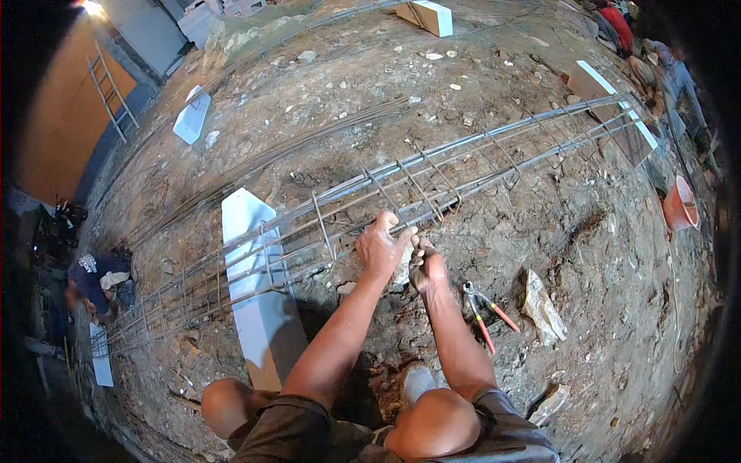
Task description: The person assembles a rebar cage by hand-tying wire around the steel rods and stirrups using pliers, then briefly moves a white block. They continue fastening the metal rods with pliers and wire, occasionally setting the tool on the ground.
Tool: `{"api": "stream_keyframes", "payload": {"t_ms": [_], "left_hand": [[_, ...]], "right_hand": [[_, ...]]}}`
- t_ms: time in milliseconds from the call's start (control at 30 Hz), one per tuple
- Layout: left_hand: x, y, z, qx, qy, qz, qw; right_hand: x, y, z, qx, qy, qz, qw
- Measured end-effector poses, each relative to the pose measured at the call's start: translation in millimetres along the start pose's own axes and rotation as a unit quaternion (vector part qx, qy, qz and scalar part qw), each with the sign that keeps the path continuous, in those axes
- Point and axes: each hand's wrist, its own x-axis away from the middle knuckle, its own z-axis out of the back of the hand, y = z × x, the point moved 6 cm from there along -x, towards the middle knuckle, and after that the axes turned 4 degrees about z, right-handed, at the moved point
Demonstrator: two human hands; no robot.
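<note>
Head view: what is seen at the two hands?

— A long cage of grey steel reinforcing bars [432, 181] is laid across the dirt ground [602, 255], and both hands are placed at its near lower bar. The left hand [382, 247] is closed over that bar beside a bent stirrup. The right hand [426, 266] is clenched into a fist just beside it, against the cage. Whether anything is pinched inside that fist cannot be told.

— And where is the cage resting?

— It is propped on a tall white rectangular block [258, 293] to the left of the hands, and its right end reaches a flat brown slab with a white edge [594, 85].

— What is lying near?

— A pair of red-handled pliers [485, 309] is seen on the ground just right of the right forearm, untouched, with a crumpled pale bag [543, 312] beside it. An orange bucket [681, 204] is seen at the right edge and a wooden ladder [112, 92] at upper left. Another person in a dark shirt [93, 282] is crouched at the cage's far left end.
</note>
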Motion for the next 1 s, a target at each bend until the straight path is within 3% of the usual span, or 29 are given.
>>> {"api": "stream_keyframes", "payload": {"t_ms": [100, 300, 367, 433, 467, 500, 533, 567, 600, 633, 700, 767, 833, 867, 933, 967, 1000], "left_hand": [[2, 3, 3, 0.007, 0.035, -0.012, 0.999], [-2, 2, 2, -0.032, -0.006, 0.028, 0.999], [-2, 3, 0, -0.047, -0.06, 0.027, 0.997], [-6, 7, 3, -0.03, -0.101, 0.032, 0.994], [-5, 6, 0, 0.003, -0.146, 0.068, 0.987], [-4, 5, -1, 0.037, -0.191, 0.105, 0.975], [-7, 4, -2, -0.04, -0.16, 0.05, 0.985], [-8, -2, -6, -0.039, -0.158, 0.055, 0.985], [-9, 0, -6, -0.053, -0.151, 0.029, 0.987], [-11, 1, -6, -0.066, -0.143, 0.001, 0.987], [-13, 3, -3, -0.07, -0.14, -0.003, 0.988], [-14, 3, -6, -0.104, -0.187, -0.004, 0.977], [-15, -10, -18, -0.126, -0.203, 0.008, 0.971], [-14, -18, -24, -0.151, -0.218, 0.018, 0.964], [-13, -8, -15, -0.127, -0.208, 0.02, 0.97], [-14, -2, -10, -0.106, -0.2, 0.021, 0.974], [-15, 0, -9, -0.085, -0.22, 0.022, 0.972]], "right_hand": [[1, 3, -7, -0.029, -0.02, -0.003, 0.999], [8, 6, -17, -0.045, -0.053, -0.024, 0.997], [10, 7, -20, -0.044, -0.068, -0.034, 0.996], [20, 2, -25, 0.039, -0.016, 0.02, 0.999], [20, 1, -27, 0.101, -0.092, 0.062, 0.989], [28, -1, -30, 0.103, -0.092, 0.06, 0.989], [42, -13, -35, 0.236, -0.055, 0.12, 0.963], [52, -24, -37, 0.363, -0.019, 0.176, 0.915], [55, -37, -47, 0.522, -0.025, 0.308, 0.795], [53, -42, -46, 0.525, -0.028, 0.307, 0.794], [72, -60, -74, 0.668, -0.023, 0.457, 0.587], [72, -63, -108, 0.655, -0.073, 0.455, 0.598], [70, -58, -143, 0.714, -0.126, 0.485, 0.488], [61, -61, -149, 0.716, -0.127, 0.485, 0.486], [46, -52, -164, 0.746, -0.2, 0.475, 0.421], [43, -53, -167, 0.745, -0.203, 0.478, 0.42], [41, -58, -170, 0.752, -0.183, 0.442, 0.454]]}}
